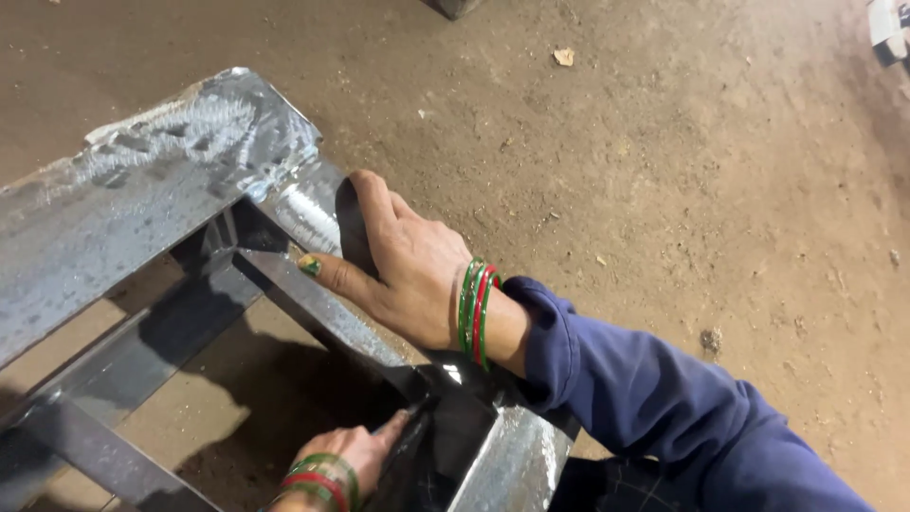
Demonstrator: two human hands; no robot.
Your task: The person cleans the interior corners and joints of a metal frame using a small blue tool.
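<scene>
A welded steel frame of angle bars lies over a dirt floor, with a rough bright weld seam at its corner. My right hand, in a blue sleeve with green and red bangles, presses a small dark sheet against the bar just beside that seam; the thumb rests on the lower bar. My left hand, also with bangles, is at the bottom edge and grips the dark inner edge of the frame's near corner. Its fingers are partly hidden.
Brown dirt floor spreads to the right and behind, with small scraps on it. More frame bars run at the lower left. A pale object shows at the top right corner.
</scene>
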